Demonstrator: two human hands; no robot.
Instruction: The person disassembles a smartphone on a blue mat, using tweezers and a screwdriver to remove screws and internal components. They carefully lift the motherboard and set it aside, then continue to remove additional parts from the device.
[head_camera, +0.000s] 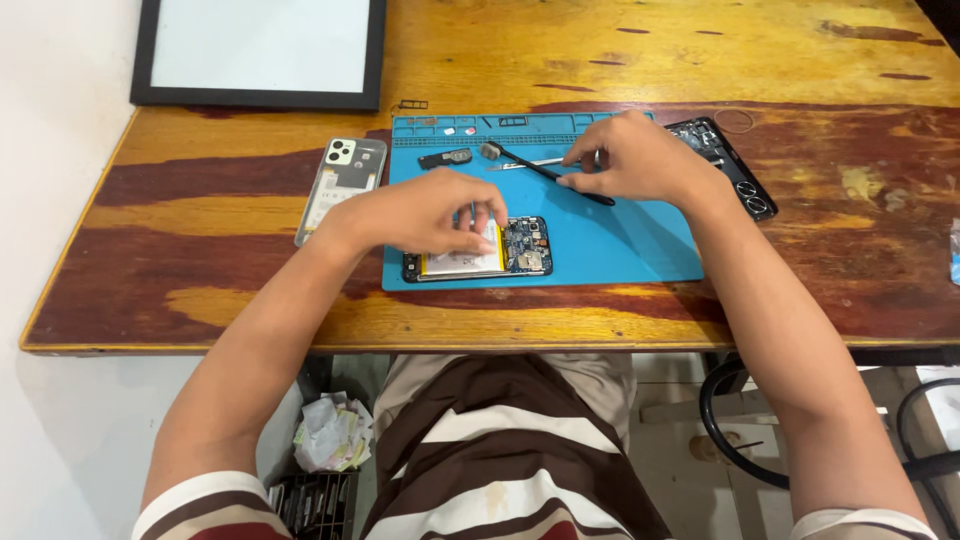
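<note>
L hand (425, 215) fingers (478, 212) curl narrow w/ tips pressed on the opened phone (480, 250), which lies flat near the front edge of the blue mat (620, 240), back off, pale battery and blue circuit board w/ camera module exposed. R hand (640, 160) fingers (580, 178) pinch close onto a thin black brush (545, 170) lying diagonal on the mat, bristle head toward the mat's rear tray strip. Outward on the wooden worktop (200, 200): clear back cover (342, 185) left of mat, black frame piece (725, 165) to the right, framed white board (260, 50) at the rear.
</note>
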